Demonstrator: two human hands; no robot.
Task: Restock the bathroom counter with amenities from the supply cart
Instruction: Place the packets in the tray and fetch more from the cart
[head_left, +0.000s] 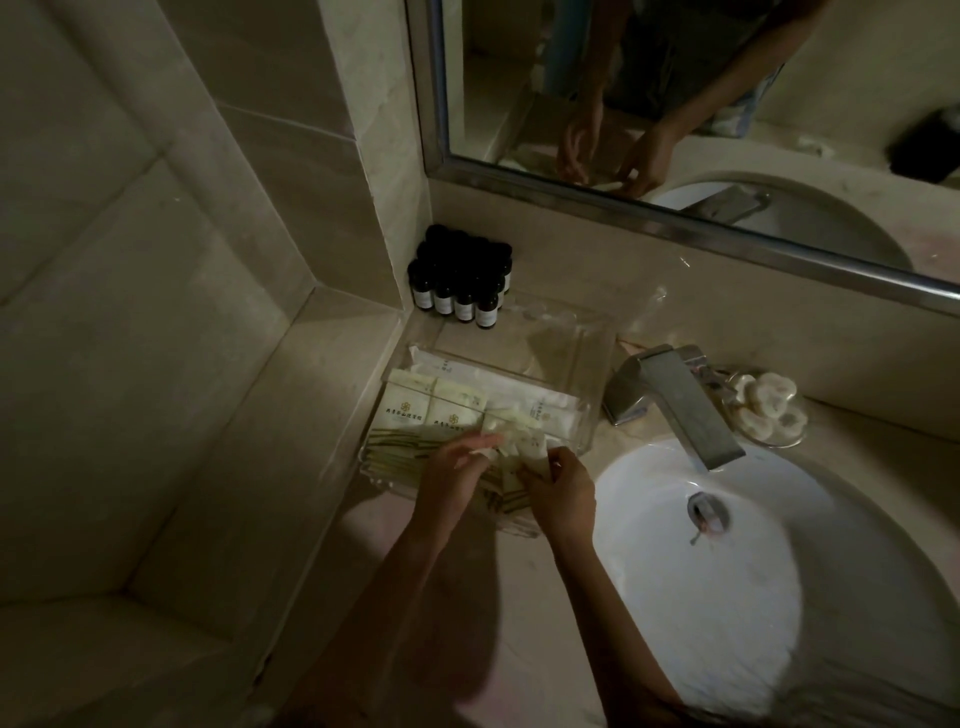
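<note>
Head view is showing, in dim light, the left hand (457, 467) laying blurred fingers over sachets (410, 408) in the clear tray (597, 364) on the table (519, 597), its grip being unreadable, while the right hand (563, 493) is pinching a pale packet (527, 448) beside the sink (701, 571).

Left hand (457, 467), right hand (563, 491) pinch packet (525, 448) over clear tray (602, 364)
</note>
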